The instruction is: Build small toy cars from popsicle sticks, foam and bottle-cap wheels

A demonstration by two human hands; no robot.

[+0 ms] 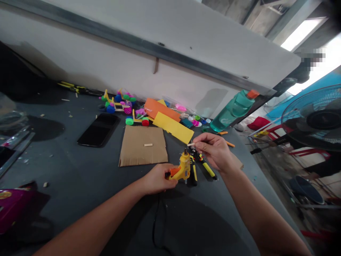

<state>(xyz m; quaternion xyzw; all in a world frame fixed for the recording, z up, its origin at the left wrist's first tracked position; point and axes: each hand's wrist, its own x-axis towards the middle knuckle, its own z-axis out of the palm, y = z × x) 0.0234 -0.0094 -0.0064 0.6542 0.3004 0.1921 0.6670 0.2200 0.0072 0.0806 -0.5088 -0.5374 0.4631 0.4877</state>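
Observation:
My left hand [157, 179] is closed around a yellow glue gun [183, 168] with an orange trigger, nozzle pointing up. Just above that nozzle, my right hand [213, 149] pinches a small wooden stick [191, 144] by one end. Under the right hand lie yellow-handled pliers [205, 167] on the dark table [80, 177]. A brown cardboard square [144, 145] sits to the left of the gun, with a short wooden piece [148, 144] on it.
A black phone [98, 129] lies left of the cardboard. Behind it are orange and yellow paper sheets [170, 122], colourful bottle caps and stick models [119, 103], and a teal bottle [231, 110]. A fan [314, 117] stands at the right, beyond the table edge.

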